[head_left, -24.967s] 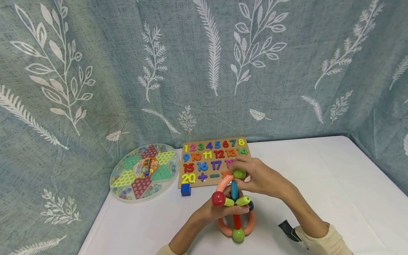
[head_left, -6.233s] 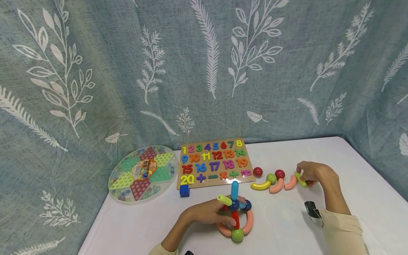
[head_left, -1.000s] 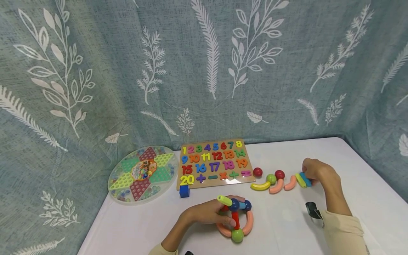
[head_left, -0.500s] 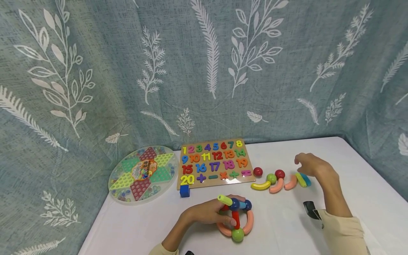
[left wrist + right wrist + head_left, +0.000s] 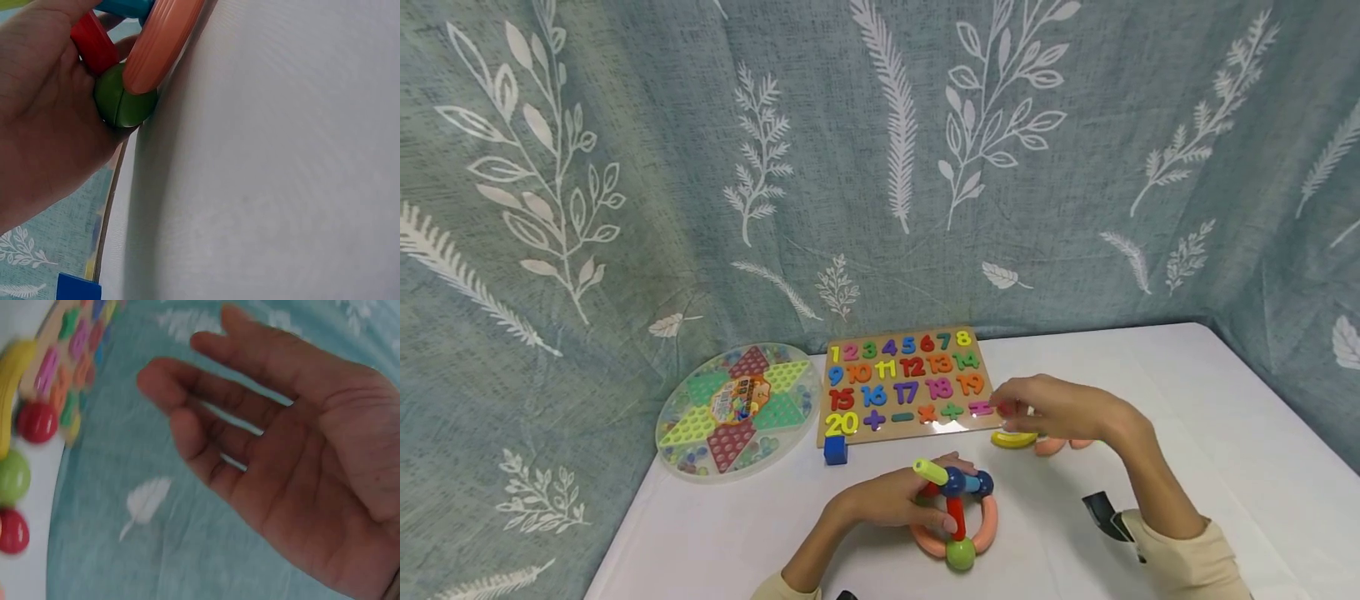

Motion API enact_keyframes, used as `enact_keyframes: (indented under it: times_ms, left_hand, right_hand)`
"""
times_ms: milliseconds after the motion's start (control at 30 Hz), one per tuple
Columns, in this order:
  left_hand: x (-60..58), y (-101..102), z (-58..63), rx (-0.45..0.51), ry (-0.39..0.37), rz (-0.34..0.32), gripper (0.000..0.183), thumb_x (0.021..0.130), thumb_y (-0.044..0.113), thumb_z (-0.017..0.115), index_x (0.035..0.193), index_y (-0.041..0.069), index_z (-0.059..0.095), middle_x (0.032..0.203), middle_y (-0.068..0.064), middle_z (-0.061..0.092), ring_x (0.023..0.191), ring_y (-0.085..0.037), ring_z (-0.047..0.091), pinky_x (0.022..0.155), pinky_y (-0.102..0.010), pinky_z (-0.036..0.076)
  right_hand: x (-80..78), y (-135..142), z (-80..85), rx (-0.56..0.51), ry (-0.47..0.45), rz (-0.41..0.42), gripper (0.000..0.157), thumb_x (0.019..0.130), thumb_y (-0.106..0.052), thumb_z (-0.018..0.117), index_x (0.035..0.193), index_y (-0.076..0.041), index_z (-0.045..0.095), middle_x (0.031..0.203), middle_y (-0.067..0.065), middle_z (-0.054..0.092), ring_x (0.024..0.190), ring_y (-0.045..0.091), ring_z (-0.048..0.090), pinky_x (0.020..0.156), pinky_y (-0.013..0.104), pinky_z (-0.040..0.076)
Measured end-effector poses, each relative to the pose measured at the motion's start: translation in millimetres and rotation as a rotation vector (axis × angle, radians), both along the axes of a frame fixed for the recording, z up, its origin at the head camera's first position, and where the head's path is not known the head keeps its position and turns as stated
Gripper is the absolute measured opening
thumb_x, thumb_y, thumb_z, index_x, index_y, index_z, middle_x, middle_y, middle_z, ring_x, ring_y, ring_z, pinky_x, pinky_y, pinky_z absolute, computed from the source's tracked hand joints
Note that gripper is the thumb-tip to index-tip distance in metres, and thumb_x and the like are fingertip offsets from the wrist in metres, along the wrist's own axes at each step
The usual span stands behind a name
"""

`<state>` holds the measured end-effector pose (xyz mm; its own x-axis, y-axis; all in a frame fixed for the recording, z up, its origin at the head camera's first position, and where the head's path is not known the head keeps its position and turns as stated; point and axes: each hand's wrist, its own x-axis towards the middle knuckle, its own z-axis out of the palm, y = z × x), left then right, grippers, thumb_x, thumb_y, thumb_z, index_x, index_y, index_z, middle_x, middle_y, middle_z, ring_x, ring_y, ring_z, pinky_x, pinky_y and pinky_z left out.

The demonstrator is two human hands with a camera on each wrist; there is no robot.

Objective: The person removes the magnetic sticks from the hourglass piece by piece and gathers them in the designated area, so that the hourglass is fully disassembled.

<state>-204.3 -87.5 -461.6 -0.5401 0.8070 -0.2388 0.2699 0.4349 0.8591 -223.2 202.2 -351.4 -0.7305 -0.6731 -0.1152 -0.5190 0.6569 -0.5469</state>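
Observation:
My left hand (image 5: 887, 500) grips a magnetic ball-and-rod construction (image 5: 956, 518) on the table, its thumb along the red rod. That construction has a green ball (image 5: 960, 553) at the front, pink curved rods (image 5: 164, 47), dark blue balls and a lime rod (image 5: 929, 472) sticking up leftward. My right hand (image 5: 1060, 408) hovers over a row of loose pieces, fingers loosely bent and nothing between them in the right wrist view. Near its fingertips lie a yellow curved rod (image 5: 1013, 439) and a red ball (image 5: 37, 422). A green ball (image 5: 14, 478) and another red ball (image 5: 12, 531) follow.
A wooden number board (image 5: 898, 433) lies at the back, with a blue cube (image 5: 835, 451) at its front left corner. Left of it is a round Chinese checkers board (image 5: 737, 408). A patterned curtain (image 5: 880, 208) hangs behind the white table (image 5: 1150, 375).
Pieces from the construction's top now lie in the row at right. The upright blue rod came off, was laid beside the lime rod and released. My right hand has since swung left; the left stays.

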Motion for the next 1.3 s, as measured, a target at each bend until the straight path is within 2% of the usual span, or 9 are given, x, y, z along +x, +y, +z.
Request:
enact_keyframes:
  times_ms: [233, 267, 367, 467, 500, 600, 733, 1000, 1300]
  left_hand:
    - [-3.2, -1.4, -4.2, -0.004, 0.011, -0.016, 0.064, 0.101, 0.037, 0.070, 0.158, 0.024, 0.043, 0.154, 0.007, 0.056, 0.146, -0.008, 0.047, 0.127, -0.038, 0.038]
    - [-7.2, -2.5, -13.3, 0.016, 0.005, -0.017, 0.064, 0.100, 0.038, 0.071, 0.157, 0.027, 0.044, 0.153, 0.009, 0.056, 0.144, -0.005, 0.047, 0.126, -0.037, 0.038]
    - [-10.9, -4.3, -20.2, 0.028, 0.044, -0.043, 0.062, 0.100, 0.041, 0.069, 0.156, 0.029, 0.045, 0.152, 0.009, 0.056, 0.140, -0.004, 0.049, 0.124, -0.034, 0.040]
    - [-9.6, -5.3, -17.8, 0.034, 0.053, -0.055, 0.058, 0.101, 0.040, 0.068, 0.153, 0.026, 0.047, 0.152, 0.007, 0.055, 0.138, -0.003, 0.049, 0.124, -0.031, 0.040]
    - [-4.5, -4.2, -7.5, 0.024, 0.041, -0.044, 0.055, 0.102, 0.036, 0.068, 0.152, 0.022, 0.048, 0.150, 0.004, 0.057, 0.135, -0.004, 0.051, 0.123, -0.030, 0.040]
    - [0.9, -3.0, 1.4, 0.023, -0.001, -0.017, 0.050, 0.102, 0.029, 0.069, 0.147, 0.018, 0.051, 0.143, 0.003, 0.060, 0.129, 0.002, 0.052, 0.122, -0.025, 0.038]
    - [2.4, -1.2, 1.4, 0.043, -0.039, 0.017, 0.053, 0.100, 0.022, 0.071, 0.148, 0.018, 0.049, 0.144, 0.003, 0.060, 0.130, 0.004, 0.051, 0.123, -0.022, 0.036]
    - [2.2, 0.0, 0.7, 0.088, -0.082, 0.008, 0.059, 0.101, 0.018, 0.070, 0.153, 0.018, 0.043, 0.146, 0.001, 0.057, 0.128, 0.003, 0.051, 0.122, -0.020, 0.036]
    - [0.4, -0.2, -2.8, 0.088, -0.065, 0.001, 0.063, 0.101, 0.019, 0.070, 0.156, 0.020, 0.040, 0.149, 0.001, 0.055, 0.133, 0.002, 0.049, 0.123, -0.021, 0.036]
  right_hand:
    - [16.8, -36.2, -1.9, -0.005, 0.055, 0.140, 0.028, 0.100, -0.026, 0.072, 0.124, -0.011, 0.070, 0.112, -0.002, 0.073, 0.095, 0.001, 0.063, 0.086, 0.024, 0.060]
    - [19.3, -39.9, -2.1, -0.001, 0.056, 0.144, 0.028, 0.099, -0.027, 0.072, 0.123, -0.012, 0.071, 0.111, -0.004, 0.073, 0.095, 0.000, 0.063, 0.086, 0.023, 0.060]
    - [25.8, -49.3, -2.7, 0.000, 0.047, 0.171, 0.029, 0.099, -0.030, 0.072, 0.123, -0.014, 0.071, 0.109, -0.007, 0.071, 0.095, -0.001, 0.060, 0.086, 0.023, 0.059]
    - [29.3, -58.4, -4.0, 0.007, 0.062, 0.207, 0.028, 0.099, -0.032, 0.072, 0.122, -0.016, 0.071, 0.106, -0.010, 0.070, 0.094, -0.002, 0.059, 0.086, 0.023, 0.059]
    - [30.0, -60.8, -4.7, 0.008, 0.070, 0.221, 0.026, 0.099, -0.032, 0.072, 0.120, -0.017, 0.071, 0.104, -0.011, 0.069, 0.093, -0.003, 0.059, 0.086, 0.023, 0.059]
    - [31.7, -67.2, -6.7, 0.020, 0.121, 0.252, 0.022, 0.097, -0.030, 0.075, 0.114, -0.019, 0.071, 0.099, -0.013, 0.067, 0.089, -0.002, 0.057, 0.082, 0.018, 0.056]
    - [33.4, -73.2, -9.3, 0.046, 0.175, 0.259, 0.017, 0.094, -0.024, 0.078, 0.109, -0.020, 0.071, 0.094, -0.015, 0.066, 0.085, -0.001, 0.054, 0.077, 0.014, 0.051]
    - [33.8, -79.3, -12.5, 0.060, 0.229, 0.282, 0.015, 0.094, -0.023, 0.079, 0.106, -0.019, 0.071, 0.095, -0.014, 0.068, 0.087, 0.000, 0.058, 0.080, 0.014, 0.054]
    - [33.6, -80.6, -12.7, 0.045, 0.303, 0.302, 0.011, 0.093, -0.020, 0.080, 0.101, -0.017, 0.073, 0.090, -0.013, 0.070, 0.080, -0.002, 0.054, 0.075, 0.012, 0.051]
